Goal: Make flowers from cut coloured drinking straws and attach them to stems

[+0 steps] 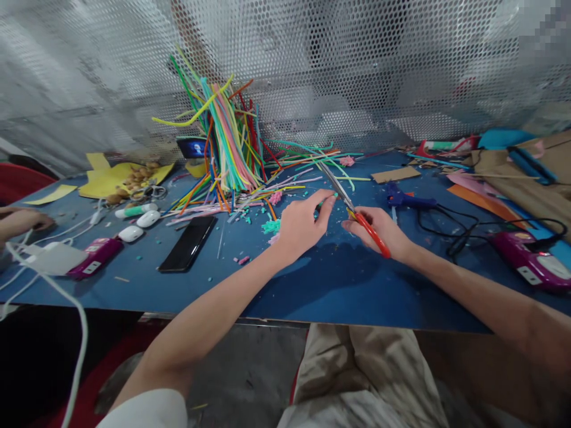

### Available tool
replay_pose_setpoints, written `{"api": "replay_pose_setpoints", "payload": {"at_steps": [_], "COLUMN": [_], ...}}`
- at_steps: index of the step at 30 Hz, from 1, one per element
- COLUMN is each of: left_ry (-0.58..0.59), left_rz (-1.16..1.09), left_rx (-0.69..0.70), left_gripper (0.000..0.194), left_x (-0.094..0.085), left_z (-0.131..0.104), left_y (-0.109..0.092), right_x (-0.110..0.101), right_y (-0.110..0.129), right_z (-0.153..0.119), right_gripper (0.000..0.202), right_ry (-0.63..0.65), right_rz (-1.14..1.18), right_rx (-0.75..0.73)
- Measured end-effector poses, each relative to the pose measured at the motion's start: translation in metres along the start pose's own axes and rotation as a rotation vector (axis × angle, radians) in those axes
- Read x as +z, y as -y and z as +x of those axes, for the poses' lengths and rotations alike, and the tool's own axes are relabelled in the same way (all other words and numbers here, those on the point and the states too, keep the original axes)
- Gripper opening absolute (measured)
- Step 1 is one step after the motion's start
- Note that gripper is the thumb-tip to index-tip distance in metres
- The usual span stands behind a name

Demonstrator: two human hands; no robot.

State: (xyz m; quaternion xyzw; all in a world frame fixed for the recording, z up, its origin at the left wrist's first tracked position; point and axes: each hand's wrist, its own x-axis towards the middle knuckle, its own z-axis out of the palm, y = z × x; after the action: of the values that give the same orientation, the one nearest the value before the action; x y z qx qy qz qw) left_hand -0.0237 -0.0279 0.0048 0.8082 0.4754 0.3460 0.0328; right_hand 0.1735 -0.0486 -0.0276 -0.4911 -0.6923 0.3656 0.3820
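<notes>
My right hand (379,229) grips a pair of scissors (371,230) by its red handles, and the metal blades point away and to the left. Thumb and forefinger of my left hand (306,220) are pinched together beside the blades. A tiny teal piece (335,194), seemingly a cut bit of pipe cleaner, shows at those fingertips. Just left of that hand lies a small heap of teal cut pieces (270,226). Pink cut pieces (276,197) lie a little behind it. Farther back stands a thick bundle of coloured pipe cleaners (223,137), with loose ones scattered around its foot.
A black phone (187,244) lies left of my arm. A purple power strip (96,257) with white cables and another person's hand (27,223) are at far left. To the right are a blue glue gun (410,197), its black cord and another purple power strip (533,258).
</notes>
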Motion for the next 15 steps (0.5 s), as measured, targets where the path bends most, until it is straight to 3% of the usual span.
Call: {"api": "replay_pose_setpoints", "payload": {"at_steps": [5, 15], "left_ry": [-0.020, 0.014], "left_rz": [0.051, 0.259], "left_rx": [0.036, 0.176], "left_gripper": [0.039, 0.045], "left_x": [-0.002, 0.001], "left_z": [-0.001, 0.000], "left_y": [-0.001, 0.003], "right_x": [-0.005, -0.029], "right_y": [-0.005, -0.003], "right_z": [0.004, 0.011], "right_gripper": [0.041, 0.030], "right_ry": [-0.031, -0.262], "right_rz": [0.165, 0.125], "right_rx": [0.036, -0.110]}}
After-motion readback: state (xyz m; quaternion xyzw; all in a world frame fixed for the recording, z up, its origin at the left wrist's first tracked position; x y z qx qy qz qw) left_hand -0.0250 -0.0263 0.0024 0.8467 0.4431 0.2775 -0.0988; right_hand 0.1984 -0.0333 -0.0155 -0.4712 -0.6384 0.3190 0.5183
